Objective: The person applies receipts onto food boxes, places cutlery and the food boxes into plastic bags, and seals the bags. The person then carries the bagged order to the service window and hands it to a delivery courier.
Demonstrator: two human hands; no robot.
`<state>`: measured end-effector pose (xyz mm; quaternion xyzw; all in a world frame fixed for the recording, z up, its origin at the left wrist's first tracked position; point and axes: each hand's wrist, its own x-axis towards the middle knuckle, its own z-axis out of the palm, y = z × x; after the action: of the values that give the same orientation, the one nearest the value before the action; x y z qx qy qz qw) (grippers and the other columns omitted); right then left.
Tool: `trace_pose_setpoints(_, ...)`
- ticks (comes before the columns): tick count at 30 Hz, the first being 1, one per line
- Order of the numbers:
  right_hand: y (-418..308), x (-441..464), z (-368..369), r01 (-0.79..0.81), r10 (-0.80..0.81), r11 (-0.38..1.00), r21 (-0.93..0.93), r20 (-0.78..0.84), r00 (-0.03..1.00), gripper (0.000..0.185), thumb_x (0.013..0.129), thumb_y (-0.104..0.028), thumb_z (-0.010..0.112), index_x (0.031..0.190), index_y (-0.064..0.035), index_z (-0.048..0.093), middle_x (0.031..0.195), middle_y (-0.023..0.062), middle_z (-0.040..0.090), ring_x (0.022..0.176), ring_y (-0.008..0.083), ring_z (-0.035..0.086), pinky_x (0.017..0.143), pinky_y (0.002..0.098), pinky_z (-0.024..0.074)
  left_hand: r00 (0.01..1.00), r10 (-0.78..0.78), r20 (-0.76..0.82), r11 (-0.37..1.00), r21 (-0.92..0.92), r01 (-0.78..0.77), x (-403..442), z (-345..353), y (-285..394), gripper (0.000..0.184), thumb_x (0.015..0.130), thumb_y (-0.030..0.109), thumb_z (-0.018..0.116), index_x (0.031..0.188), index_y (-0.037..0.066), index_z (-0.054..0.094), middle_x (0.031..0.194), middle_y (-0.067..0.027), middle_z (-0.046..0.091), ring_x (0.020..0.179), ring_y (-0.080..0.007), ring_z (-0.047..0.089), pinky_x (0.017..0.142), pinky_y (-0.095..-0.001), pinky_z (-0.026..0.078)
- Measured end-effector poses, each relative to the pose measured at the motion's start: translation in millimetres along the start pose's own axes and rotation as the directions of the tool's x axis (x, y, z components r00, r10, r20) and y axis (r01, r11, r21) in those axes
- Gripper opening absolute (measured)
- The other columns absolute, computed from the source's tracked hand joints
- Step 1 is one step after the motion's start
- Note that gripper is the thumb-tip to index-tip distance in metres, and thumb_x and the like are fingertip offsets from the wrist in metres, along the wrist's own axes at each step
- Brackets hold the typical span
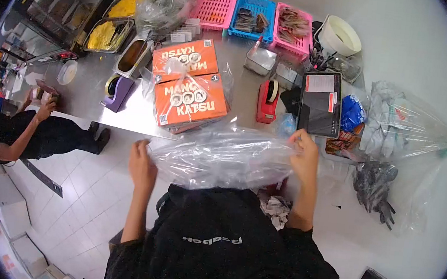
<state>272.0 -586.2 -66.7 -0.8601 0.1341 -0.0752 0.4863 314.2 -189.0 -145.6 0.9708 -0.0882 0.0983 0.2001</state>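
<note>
A clear plastic bag (221, 158) is stretched wide in front of my body, just off the table's front edge. My left hand (143, 165) is closed on its left end, and my right hand (305, 152) pinches the right end. Just beyond the bag, orange food boxes (186, 102) printed "KATSU" are stacked on the steel table (90, 84). Clear plastic with a knot lies over these boxes. A purple tape dispenser (118, 94) stands to their left and a red tape dispenser (268, 101) to their right.
Pink and blue baskets (252, 17) with small packets line the back. Metal trays of yellow food (102, 36) stand at back left. A tablet (320, 103), a bagged white bundle (386, 121) and black gloves (375, 185) are at right. Another person (22, 135) stands at left.
</note>
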Motion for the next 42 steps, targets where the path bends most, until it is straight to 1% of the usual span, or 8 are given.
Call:
trace_pose_setpoints(3, -48.9, 1.0, -18.6, 0.119, -0.188, 0.977, 0.174, 0.466, 0.865, 0.030, 0.057, 0.010, 0.048, 0.084, -0.0027, 0.053, 0.075, 0.0079, 0.056, 0.078, 0.0141, 0.057, 0.073, 0.0276, 0.0440, 0.925, 0.335, -0.178, 0.883, -0.284, -0.374, 18.8, 8.0, 85.5, 0.074, 0.060, -0.003, 0.067, 0.128, 0.009, 0.042, 0.104, -0.0158, 0.056, 0.091, -0.0317, 0.056, 0.071, -0.0391, 0.047)
trace_pose_setpoints(6, -58.8, 11.0, -19.8, 0.082, -0.139, 0.990, 0.113, 0.758, 0.637, 0.028, 0.059, 0.008, 0.056, 0.085, -0.0021, 0.054, 0.078, 0.0091, 0.057, 0.080, 0.0202, 0.058, 0.076, 0.0298, 0.0445, 0.888, 0.335, 0.314, 0.852, -0.503, -0.143, 30.0, 44.6, 112.6, 0.053, 0.063, 0.000, 0.063, 0.114, 0.005, 0.053, 0.089, -0.0167, 0.061, 0.079, -0.0343, 0.060, 0.068, -0.0397, 0.048)
trace_pose_setpoints(8, -45.3, 3.1, -12.2, 0.293, -0.187, 0.895, -0.337, 0.314, 0.931, 0.026, 0.060, 0.006, 0.061, 0.085, -0.0016, 0.055, 0.081, 0.0102, 0.057, 0.082, 0.0259, 0.057, 0.076, 0.0322, 0.0451, 0.834, 0.283, 0.473, 0.830, -0.556, 0.033, 46.2, 72.5, 117.2, 0.043, 0.065, 0.003, 0.060, 0.107, 0.003, 0.057, 0.078, -0.0169, 0.061, 0.071, -0.0362, 0.059, 0.065, -0.0391, 0.048)
trace_pose_setpoints(11, -54.7, -3.2, 7.4, 0.421, -0.480, 0.807, -0.414, -0.044, 0.876, 0.036, 0.065, -0.001, 0.069, 0.098, -0.0019, 0.056, 0.084, 0.0118, 0.056, 0.081, 0.0352, 0.055, 0.075, 0.0386, 0.0456, 0.839, 0.240, 0.489, 0.855, -0.515, 0.056, 50.5, 97.2, 121.9, 0.026, 0.073, 0.006, 0.054, 0.098, 0.000, 0.059, 0.073, -0.0136, 0.062, 0.065, -0.0314, 0.060, 0.063, -0.0373, 0.048)
trace_pose_setpoints(18, 111.8, -29.0, 118.9, -0.084, 0.213, 0.919, -0.385, 0.307, 0.927, 0.037, 0.081, -0.027, 0.062, 0.102, 0.0023, 0.055, 0.091, 0.0201, 0.059, 0.083, 0.0366, 0.057, 0.076, 0.0416, 0.0459, 0.590, 0.351, 0.727, -0.218, -0.550, 0.806, 84.1, 133.2, 96.0, 0.031, 0.084, 0.025, 0.057, 0.106, 0.004, 0.055, 0.086, -0.0037, 0.059, 0.066, -0.0134, 0.055, 0.060, -0.0283, 0.047)
trace_pose_setpoints(22, 167.5, -3.0, 167.6, -0.063, 0.245, 0.930, -0.362, 0.483, 0.841, 0.052, 0.084, -0.040, 0.056, 0.115, 0.0008, 0.053, 0.101, 0.0229, 0.060, 0.094, 0.0371, 0.057, 0.081, 0.0416, 0.0449, 0.648, 0.163, 0.744, 0.371, -0.655, 0.658, 86.7, 105.3, 94.1, 0.027, 0.083, 0.027, 0.059, 0.100, 0.007, 0.057, 0.079, 0.0012, 0.055, 0.064, -0.0084, 0.049, 0.054, -0.0249, 0.039)
trace_pose_setpoints(35, 150.9, 57.3, 335.0, -0.081, 0.152, 0.986, -0.145, 0.593, 0.791, 0.055, 0.083, -0.043, 0.055, 0.124, -0.0066, 0.049, 0.118, 0.0196, 0.054, 0.107, 0.0336, 0.052, 0.090, 0.0407, 0.0412, 0.730, -0.180, 0.659, 0.457, -0.601, 0.656, 86.3, 52.9, 8.3, 0.040, 0.076, 0.016, 0.060, 0.111, -0.001, 0.051, 0.082, -0.0030, 0.058, 0.068, -0.0098, 0.052, 0.055, -0.0254, 0.040)
trace_pose_setpoints(42, 154.7, 50.3, 290.6, -0.038, 0.148, 0.984, -0.174, 0.686, 0.713, 0.054, 0.084, -0.044, 0.054, 0.125, -0.0088, 0.049, 0.125, 0.0177, 0.050, 0.112, 0.0310, 0.048, 0.094, 0.0396, 0.0385, 0.852, 0.267, 0.450, 0.953, -0.256, -0.163, 57.3, -8.7, -3.0, 0.033, 0.063, 0.012, 0.067, 0.095, 0.004, 0.063, 0.090, -0.0181, 0.063, 0.089, -0.0381, 0.058, 0.080, -0.0366, 0.047)
